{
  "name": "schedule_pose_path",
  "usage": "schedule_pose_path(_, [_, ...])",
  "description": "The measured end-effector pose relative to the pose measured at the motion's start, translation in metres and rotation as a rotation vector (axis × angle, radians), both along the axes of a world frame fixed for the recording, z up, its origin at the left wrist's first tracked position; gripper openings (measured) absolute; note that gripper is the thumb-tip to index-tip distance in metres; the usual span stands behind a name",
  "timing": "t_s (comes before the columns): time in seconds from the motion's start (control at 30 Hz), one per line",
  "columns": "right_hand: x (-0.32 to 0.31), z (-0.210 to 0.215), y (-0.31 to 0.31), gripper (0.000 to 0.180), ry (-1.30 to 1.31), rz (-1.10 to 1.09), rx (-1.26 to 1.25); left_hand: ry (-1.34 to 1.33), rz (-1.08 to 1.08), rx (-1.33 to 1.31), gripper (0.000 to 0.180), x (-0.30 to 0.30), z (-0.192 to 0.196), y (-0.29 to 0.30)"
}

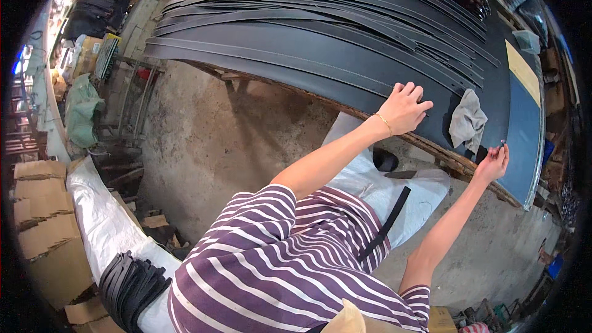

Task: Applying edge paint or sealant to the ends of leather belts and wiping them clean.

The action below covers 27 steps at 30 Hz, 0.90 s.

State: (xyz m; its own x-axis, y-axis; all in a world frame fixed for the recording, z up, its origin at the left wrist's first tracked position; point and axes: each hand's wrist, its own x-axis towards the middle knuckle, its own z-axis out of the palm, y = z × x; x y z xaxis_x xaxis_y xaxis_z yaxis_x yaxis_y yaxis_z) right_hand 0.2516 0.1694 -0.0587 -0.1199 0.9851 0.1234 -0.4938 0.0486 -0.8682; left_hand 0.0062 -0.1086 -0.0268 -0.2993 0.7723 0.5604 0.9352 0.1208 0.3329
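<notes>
A long black belt strap (290, 63) with a stitched edge lies along the near side of the dark table. Its right end runs under my left hand (404, 109), whose bent fingers are closed over it; the fingertips are partly hidden. Farther right, above the table's near edge, my right hand (493, 163) is closed in a pinch. A tiny dark thing shows at its fingertips, too small to name. Between the two hands sits a crumpled grey cloth (467, 120). Several more black straps (370, 28) lie in loose rows farther back on the table.
The dark tabletop (493, 105) has a worn wooden near edge. A yellowish strip (522, 68) lies at its right end. White sheeting (425, 197) covers my lap. Beside me at lower left are a bundle of black strips (129, 287) and stacked cardboard (49, 234).
</notes>
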Motion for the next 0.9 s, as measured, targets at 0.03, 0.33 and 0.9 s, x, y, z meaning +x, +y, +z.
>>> schedule_pose_path(0.03, [-0.0011, 0.0004, -0.001, 0.018, -0.001, 0.005, 0.007, 0.002, 0.004, -0.007, 0.028, 0.0004, 0.0, 0.0])
schedule_pose_path(0.33, [-0.0027, 0.0064, -0.004, 0.017, -0.024, -0.002, 0.001, -0.004, 0.013, -0.041, 0.029, 0.0038, -0.0024, 0.004])
schedule_pose_path(0.9, [-0.002, 0.0039, -0.0044, 0.017, -0.02, -0.021, 0.01, -0.021, 0.029, -0.045, 0.029, 0.0081, -0.0003, 0.006])
